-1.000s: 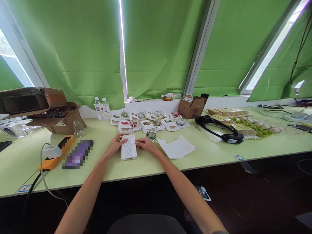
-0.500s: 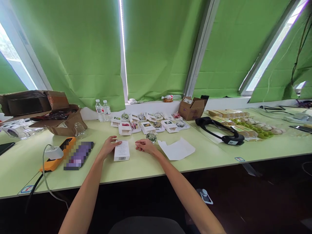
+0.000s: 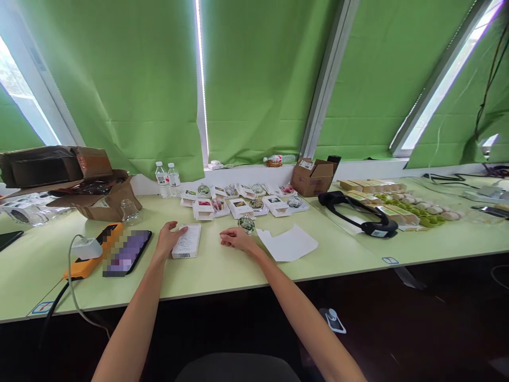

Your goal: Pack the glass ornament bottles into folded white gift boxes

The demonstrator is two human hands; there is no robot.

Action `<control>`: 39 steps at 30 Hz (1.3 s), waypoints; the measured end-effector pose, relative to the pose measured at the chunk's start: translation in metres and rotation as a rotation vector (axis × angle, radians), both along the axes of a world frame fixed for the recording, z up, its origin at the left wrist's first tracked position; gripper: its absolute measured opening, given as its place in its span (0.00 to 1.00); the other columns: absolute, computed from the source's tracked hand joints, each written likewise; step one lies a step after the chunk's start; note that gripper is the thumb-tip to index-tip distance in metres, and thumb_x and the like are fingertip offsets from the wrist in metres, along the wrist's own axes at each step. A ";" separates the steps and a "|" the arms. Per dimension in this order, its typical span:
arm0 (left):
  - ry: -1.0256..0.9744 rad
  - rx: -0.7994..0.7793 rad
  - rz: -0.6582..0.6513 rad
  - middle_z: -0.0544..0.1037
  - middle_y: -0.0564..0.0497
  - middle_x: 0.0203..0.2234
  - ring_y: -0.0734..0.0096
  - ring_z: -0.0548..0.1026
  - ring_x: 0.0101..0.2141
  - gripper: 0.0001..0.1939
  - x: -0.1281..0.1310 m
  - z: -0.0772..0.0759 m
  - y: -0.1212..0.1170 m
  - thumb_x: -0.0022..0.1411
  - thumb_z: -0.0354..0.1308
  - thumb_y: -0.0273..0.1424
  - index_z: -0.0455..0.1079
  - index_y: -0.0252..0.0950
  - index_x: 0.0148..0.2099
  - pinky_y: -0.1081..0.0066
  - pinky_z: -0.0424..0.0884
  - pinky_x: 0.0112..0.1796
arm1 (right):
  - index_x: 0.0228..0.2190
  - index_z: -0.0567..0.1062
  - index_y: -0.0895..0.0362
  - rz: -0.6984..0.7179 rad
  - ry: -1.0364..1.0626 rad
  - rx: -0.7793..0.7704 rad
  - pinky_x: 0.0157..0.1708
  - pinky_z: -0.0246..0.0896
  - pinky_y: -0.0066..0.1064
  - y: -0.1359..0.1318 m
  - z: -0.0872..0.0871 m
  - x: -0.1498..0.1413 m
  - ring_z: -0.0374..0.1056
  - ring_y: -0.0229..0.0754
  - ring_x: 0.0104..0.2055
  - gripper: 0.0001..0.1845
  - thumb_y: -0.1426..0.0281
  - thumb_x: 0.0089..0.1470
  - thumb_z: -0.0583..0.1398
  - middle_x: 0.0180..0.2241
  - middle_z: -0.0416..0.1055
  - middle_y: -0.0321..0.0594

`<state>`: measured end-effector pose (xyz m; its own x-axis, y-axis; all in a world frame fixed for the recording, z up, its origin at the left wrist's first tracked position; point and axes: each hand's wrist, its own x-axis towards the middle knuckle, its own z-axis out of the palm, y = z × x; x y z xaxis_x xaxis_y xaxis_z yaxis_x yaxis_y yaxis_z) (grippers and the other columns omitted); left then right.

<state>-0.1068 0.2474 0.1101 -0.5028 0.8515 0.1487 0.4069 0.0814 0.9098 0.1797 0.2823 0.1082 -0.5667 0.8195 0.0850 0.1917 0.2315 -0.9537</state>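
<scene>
On the near part of the table, a thin white printed box (image 3: 187, 242) lies flat with a barcode at its near end. My left hand (image 3: 168, 239) is at its left edge, thumb on the top face; part of the fingers is hidden. To the right, my right hand (image 3: 235, 239) rests at the tabletop with its fingers curled in, and I see nothing in them. Just beyond that hand is a round clear ornament (image 3: 246, 224) with green and white contents. A torn-edged white sheet (image 3: 288, 243) lies right of my right wrist.
Behind the hands stand rows of small white boxes (image 3: 204, 210) with round clear ornaments. A phone (image 3: 129, 254) and an orange power strip (image 3: 95, 254) lie left. Black headgear (image 3: 360, 215), egg-tray-like green cartons (image 3: 421, 209) and a cardboard box (image 3: 314, 178) are right.
The white box has slid left across the table with my left hand. My right hand has let go of it and stays near the ornament, fingers curled.
</scene>
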 end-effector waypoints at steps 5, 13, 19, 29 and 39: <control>0.037 0.008 -0.055 0.70 0.38 0.54 0.58 0.76 0.44 0.28 0.008 0.007 -0.003 0.52 0.63 0.45 0.66 0.35 0.51 0.67 0.73 0.38 | 0.38 0.77 0.61 -0.003 -0.007 0.001 0.26 0.61 0.25 0.001 -0.002 0.001 0.66 0.35 0.28 0.19 0.58 0.52 0.62 0.30 0.76 0.44; 0.098 -0.043 -0.216 0.78 0.42 0.39 0.62 0.78 0.31 0.38 0.012 0.003 -0.005 0.44 0.68 0.45 0.65 0.35 0.55 0.67 0.73 0.30 | 0.38 0.78 0.61 -0.010 -0.020 0.020 0.30 0.64 0.27 0.002 -0.005 0.000 0.68 0.36 0.29 0.18 0.60 0.53 0.62 0.32 0.77 0.45; 0.248 0.057 -0.113 0.71 0.38 0.50 0.53 0.74 0.45 0.37 0.007 -0.004 0.002 0.43 0.66 0.48 0.67 0.34 0.53 0.62 0.71 0.41 | 0.40 0.78 0.60 -0.015 -0.063 0.076 0.37 0.66 0.32 0.001 -0.007 -0.001 0.72 0.42 0.35 0.18 0.60 0.53 0.61 0.34 0.78 0.45; 0.350 0.246 -0.039 0.76 0.43 0.43 0.61 0.76 0.39 0.21 0.014 0.004 -0.002 0.61 0.50 0.48 0.72 0.36 0.41 0.64 0.71 0.40 | 0.41 0.78 0.59 -0.120 -0.152 0.380 0.37 0.65 0.32 -0.027 0.003 -0.001 0.72 0.43 0.37 0.15 0.65 0.56 0.58 0.38 0.77 0.45; 0.425 0.308 0.025 0.77 0.46 0.37 0.62 0.75 0.37 0.17 0.022 0.014 -0.011 0.64 0.47 0.43 0.70 0.38 0.36 0.66 0.69 0.42 | 0.41 0.76 0.54 -0.168 -0.232 0.848 0.41 0.64 0.35 -0.086 -0.006 0.016 0.70 0.45 0.40 0.13 0.68 0.62 0.52 0.37 0.76 0.45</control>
<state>-0.0845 0.2361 0.1239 -0.3628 0.7250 0.5855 0.7470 -0.1494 0.6478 0.1954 0.1963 0.1026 -0.5236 0.6066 0.5982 0.4532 0.7929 -0.4073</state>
